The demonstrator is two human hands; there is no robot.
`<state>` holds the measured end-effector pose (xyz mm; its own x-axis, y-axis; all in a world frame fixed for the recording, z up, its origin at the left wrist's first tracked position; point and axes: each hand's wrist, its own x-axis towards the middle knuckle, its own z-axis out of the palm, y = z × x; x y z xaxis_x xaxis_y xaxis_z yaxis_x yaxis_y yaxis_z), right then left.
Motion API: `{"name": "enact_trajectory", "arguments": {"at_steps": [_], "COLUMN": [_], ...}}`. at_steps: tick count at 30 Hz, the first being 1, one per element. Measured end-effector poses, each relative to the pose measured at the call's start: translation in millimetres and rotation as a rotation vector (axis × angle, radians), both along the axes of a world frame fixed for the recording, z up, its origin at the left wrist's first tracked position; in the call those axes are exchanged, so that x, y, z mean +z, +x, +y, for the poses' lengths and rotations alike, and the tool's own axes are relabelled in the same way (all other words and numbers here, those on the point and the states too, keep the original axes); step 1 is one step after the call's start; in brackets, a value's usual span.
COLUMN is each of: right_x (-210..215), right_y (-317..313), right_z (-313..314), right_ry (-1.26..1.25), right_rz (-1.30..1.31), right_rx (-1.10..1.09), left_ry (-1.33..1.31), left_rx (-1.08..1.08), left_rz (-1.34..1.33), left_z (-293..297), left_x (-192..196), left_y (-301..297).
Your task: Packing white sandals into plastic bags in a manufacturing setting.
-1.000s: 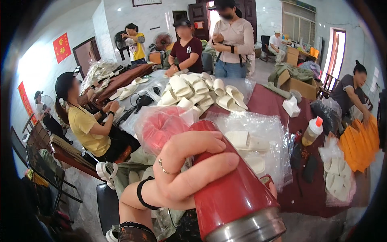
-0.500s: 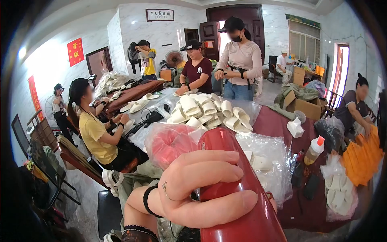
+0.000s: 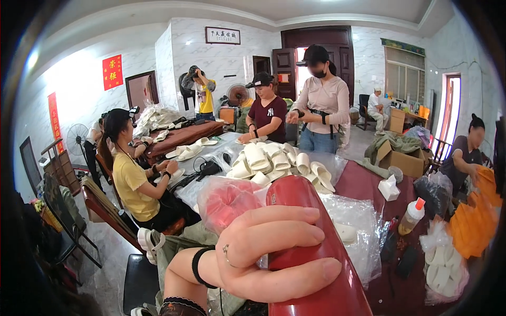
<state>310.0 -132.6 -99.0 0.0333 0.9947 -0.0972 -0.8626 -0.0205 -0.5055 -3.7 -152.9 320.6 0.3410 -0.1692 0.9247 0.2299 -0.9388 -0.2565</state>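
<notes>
My left hand (image 3: 263, 253) is wrapped around a tall red metal bottle (image 3: 295, 197), held close to the camera and tilted up, its far end pointing away over the table. A ring sits on one finger and a black band circles the wrist. My right hand is out of sight. Just behind the bottle lies a clear plastic bag with red pieces (image 3: 229, 203) inside it.
A long dark red table (image 3: 363, 181) carries a pile of white slippers (image 3: 274, 163), clear bags, a squeeze bottle with an orange cap (image 3: 411, 216) and a tissue pack (image 3: 389, 188). Several people sit or stand around it. A cardboard box (image 3: 403, 160) stands at the right.
The view has tilted upward, so the bottle's lower end has dropped out of view. My left hand keeps its grip, and the bottle now points higher toward the slipper pile.
</notes>
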Motion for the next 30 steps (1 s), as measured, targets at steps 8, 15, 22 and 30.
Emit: {"name": "enact_trajectory", "arguments": {"at_steps": [8,15,22,30], "right_x": [-17,-28,-33,-19], "right_y": [10,11,12,13], "right_z": [11,9,10,7], "right_ry": [0.030,0.060,0.060,-0.035], "right_rz": [0.040,0.066,0.186,0.373], "right_rx": [0.102,0.130,0.128,0.169], "left_ry": [0.061,0.085,0.092,0.159], "left_rx": [-0.007,-0.013,0.005,0.046], "left_rz": [-0.051,-0.073,-0.120,-0.099], "left_z": [-1,-5,-10,-14], "left_x": [3,6,11,25], "left_y": [6,4,6,4]}}
